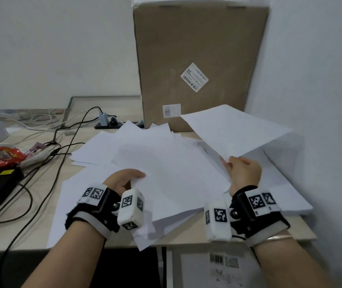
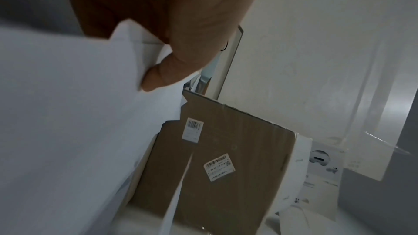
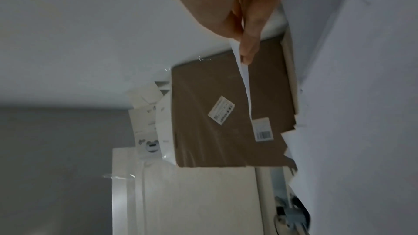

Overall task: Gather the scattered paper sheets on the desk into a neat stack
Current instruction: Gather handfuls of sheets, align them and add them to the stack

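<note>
Paper sheets lie fanned over the right half of the desk, overlapping at many angles, most corners pointing toward the back; a few near edges hang past the desk's front edge. One lifted sheet is raised off the pile, its long axis running from the near grip up and away to the right, far edge tilted higher than the near corner.

Right hand pinches the near corner of that lifted sheet, thumb on top, fingers curled beneath, wrist close above the pile. Left hand grips the near-left edge of the top sheets, thumb lying on the paper, the other fingers tucked under; the left wrist view shows the thumb pressed onto the sheet.

Behind the pile stands a tall cardboard box, upright, bearing two white barcode labels whose print is too small to read. Left of the paper lie black cables, a power strip and a red wrapper.
</note>
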Action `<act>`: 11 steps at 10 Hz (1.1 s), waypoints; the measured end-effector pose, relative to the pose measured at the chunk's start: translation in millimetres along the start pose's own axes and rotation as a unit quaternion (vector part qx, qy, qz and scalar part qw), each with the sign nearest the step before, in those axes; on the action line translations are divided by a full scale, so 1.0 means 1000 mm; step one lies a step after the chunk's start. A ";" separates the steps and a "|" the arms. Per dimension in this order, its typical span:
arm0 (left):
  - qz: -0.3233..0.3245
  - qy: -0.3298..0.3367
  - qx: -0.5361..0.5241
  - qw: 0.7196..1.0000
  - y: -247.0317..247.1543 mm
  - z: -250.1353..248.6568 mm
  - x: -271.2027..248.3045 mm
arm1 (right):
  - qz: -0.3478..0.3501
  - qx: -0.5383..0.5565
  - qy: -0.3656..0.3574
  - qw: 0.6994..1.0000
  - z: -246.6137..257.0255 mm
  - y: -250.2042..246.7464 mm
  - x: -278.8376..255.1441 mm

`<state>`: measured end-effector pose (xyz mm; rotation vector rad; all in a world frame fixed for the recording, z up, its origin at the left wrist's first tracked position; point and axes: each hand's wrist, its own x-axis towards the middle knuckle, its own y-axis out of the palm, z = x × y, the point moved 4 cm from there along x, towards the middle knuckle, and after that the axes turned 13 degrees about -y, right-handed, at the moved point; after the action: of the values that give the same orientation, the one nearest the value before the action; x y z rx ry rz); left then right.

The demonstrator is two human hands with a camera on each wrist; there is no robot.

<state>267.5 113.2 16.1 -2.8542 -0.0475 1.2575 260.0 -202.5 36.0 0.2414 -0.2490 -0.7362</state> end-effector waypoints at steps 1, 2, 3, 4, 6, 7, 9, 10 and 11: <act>0.021 0.004 -0.026 0.999 0.019 0.011 -0.022 | 0.076 -0.035 0.065 0.994 -0.012 0.008 -0.034; 0.034 0.018 -0.076 0.996 0.034 0.020 -0.031 | 0.148 -0.033 0.127 0.980 -0.022 0.013 -0.064; 0.056 0.048 -0.065 0.995 0.040 0.020 -0.026 | 0.228 -0.066 0.149 0.960 -0.028 0.015 -0.087; 0.067 0.044 -0.043 0.996 0.048 0.022 -0.028 | 0.264 -0.066 0.186 0.944 -0.028 0.012 -0.102; -0.142 0.142 0.145 0.969 0.041 0.015 -0.039 | 0.263 -0.218 0.081 0.936 -0.013 -0.014 -0.072; -0.105 0.075 0.125 0.984 0.021 0.023 -0.028 | 0.222 -0.290 0.012 0.931 -0.009 -0.028 -0.039; -0.006 0.050 0.021 0.999 -0.002 0.033 -0.028 | 0.295 -0.371 0.019 0.880 -0.001 -0.028 -0.007; 0.005 0.072 0.039 0.997 -0.009 0.035 -0.030 | 0.338 -0.377 0.006 0.862 0.010 -0.023 -0.001; 0.001 0.049 0.046 0.998 -0.015 0.040 -0.029 | 0.364 -0.385 0.006 0.848 0.018 -0.024 0.002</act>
<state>218.1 127.2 11.6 -2.8326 0.0136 1.0890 241.1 -223.9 45.7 -0.6018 -0.0045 -0.0302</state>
